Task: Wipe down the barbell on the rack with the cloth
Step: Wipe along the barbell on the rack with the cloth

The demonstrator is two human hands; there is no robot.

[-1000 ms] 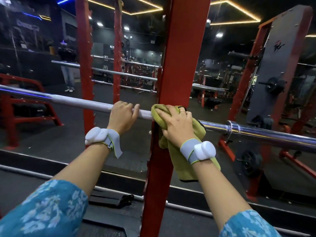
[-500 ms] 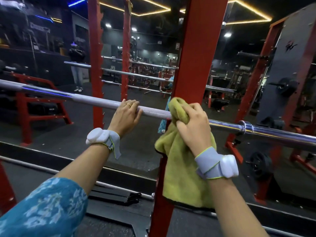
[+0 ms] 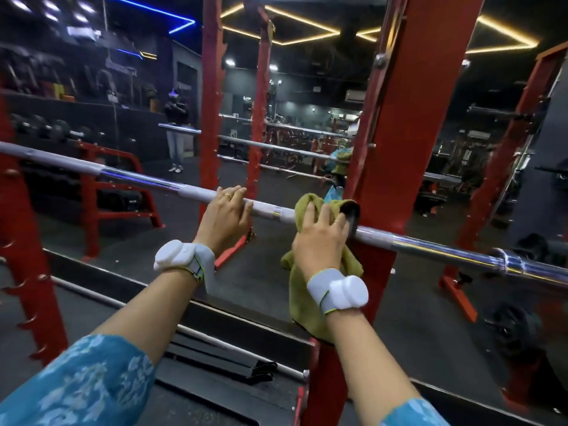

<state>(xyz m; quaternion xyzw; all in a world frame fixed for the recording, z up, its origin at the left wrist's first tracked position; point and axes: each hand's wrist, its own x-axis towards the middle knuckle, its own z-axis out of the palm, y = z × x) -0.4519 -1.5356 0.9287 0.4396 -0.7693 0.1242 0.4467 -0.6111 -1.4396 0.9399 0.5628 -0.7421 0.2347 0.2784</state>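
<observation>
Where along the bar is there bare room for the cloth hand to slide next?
The barbell is bare from the cloth right to the collar, and from the left hand out to the picture's left edge. Only a short bare gap lies between the left hand and the cloth. Crowded where the right hand, cloth and red post meet.

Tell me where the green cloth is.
Head view, centre-right: the olive-green cloth drapes over the steel barbell, gripped by the right hand, before the red rack post.
</observation>
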